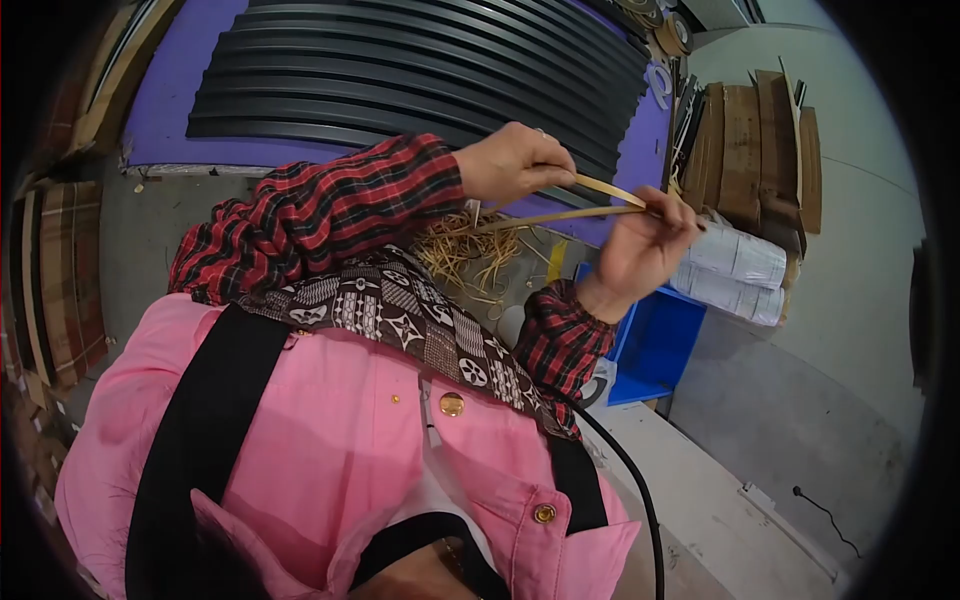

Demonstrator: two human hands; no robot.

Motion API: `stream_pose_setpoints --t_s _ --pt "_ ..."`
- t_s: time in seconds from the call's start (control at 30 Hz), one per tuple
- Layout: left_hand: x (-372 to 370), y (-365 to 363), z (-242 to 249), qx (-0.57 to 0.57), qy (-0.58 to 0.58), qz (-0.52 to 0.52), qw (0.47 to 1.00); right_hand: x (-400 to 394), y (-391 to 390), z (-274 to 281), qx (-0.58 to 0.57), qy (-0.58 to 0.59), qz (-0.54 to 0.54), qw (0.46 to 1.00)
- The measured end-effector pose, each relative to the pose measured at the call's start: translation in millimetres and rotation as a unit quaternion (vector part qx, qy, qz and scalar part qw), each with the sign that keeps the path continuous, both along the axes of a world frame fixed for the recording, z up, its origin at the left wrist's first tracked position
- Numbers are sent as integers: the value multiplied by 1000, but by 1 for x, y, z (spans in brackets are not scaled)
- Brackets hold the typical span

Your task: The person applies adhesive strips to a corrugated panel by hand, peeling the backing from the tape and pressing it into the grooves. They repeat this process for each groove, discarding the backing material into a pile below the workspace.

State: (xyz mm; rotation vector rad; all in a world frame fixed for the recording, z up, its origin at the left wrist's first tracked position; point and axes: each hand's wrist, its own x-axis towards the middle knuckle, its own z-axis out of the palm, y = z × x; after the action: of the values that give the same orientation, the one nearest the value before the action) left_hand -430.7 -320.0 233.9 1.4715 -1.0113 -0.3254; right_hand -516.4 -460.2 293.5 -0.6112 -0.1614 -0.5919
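Note:
A narrow tan strip (607, 190) runs between my two hands, over the near edge of the purple-topped table. My left hand (515, 165) pinches one stretch of it between thumb and fingertips. My right hand (648, 240) has its fingers closed on the strip at the bend. From there another length (560, 216) of the strip slants back left toward a tangled pile of similar strips (465, 255) below the table edge. Black ribbed panels (420, 75) lie on the purple tabletop (165, 110) just beyond my hands.
A blue bin (655, 345) stands below my right arm, beside white wrapped bundles (735, 265). Brown cardboard pieces (755, 150) lean at the right. Rolls of tape (672, 35) sit at the table's far right corner. More cardboard (70, 280) stands at the left. A black cable (635, 470) hangs beside me.

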Motion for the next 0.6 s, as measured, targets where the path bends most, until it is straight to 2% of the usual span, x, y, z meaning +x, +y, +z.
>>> stream_pose_setpoints --t_s 0.03,0.1,0.17,0.2,0.27,0.33,0.37,0.4,0.47,0.53,0.57,0.6 --pt "8 9 -8 6 -53 5 999 -8 -4 13 70 -51 -24 996" --pt "27 37 -34 55 -109 26 992 -35 -36 28 22 -100 -113 988" --pt "45 76 -65 133 -119 60 982 -60 -61 43 24 -67 -178 981" --pt "49 96 -78 129 -117 53 983 -72 -82 44 25 -64 -212 975" --pt "54 138 -103 230 -30 150 961 -102 -126 38 17 -53 -203 977" --pt "55 172 -138 188 33 213 958 -115 -152 45 15 -44 -186 982" --pt "53 183 -146 188 36 216 957 -117 -157 51 -35 -21 -276 960" --pt "50 193 -152 213 99 227 945 -120 -164 56 -84 3 -362 928" --pt "43 207 -163 253 183 252 916 -130 -187 71 -97 7 -307 947" --pt "27 210 -169 276 196 238 911 -124 -192 89 -216 67 -394 891" --pt "17 213 -173 299 204 216 907 -110 -169 97 -260 72 -446 854" --pt "-1 206 -174 261 82 163 948 -101 -162 103 -263 68 -436 858"
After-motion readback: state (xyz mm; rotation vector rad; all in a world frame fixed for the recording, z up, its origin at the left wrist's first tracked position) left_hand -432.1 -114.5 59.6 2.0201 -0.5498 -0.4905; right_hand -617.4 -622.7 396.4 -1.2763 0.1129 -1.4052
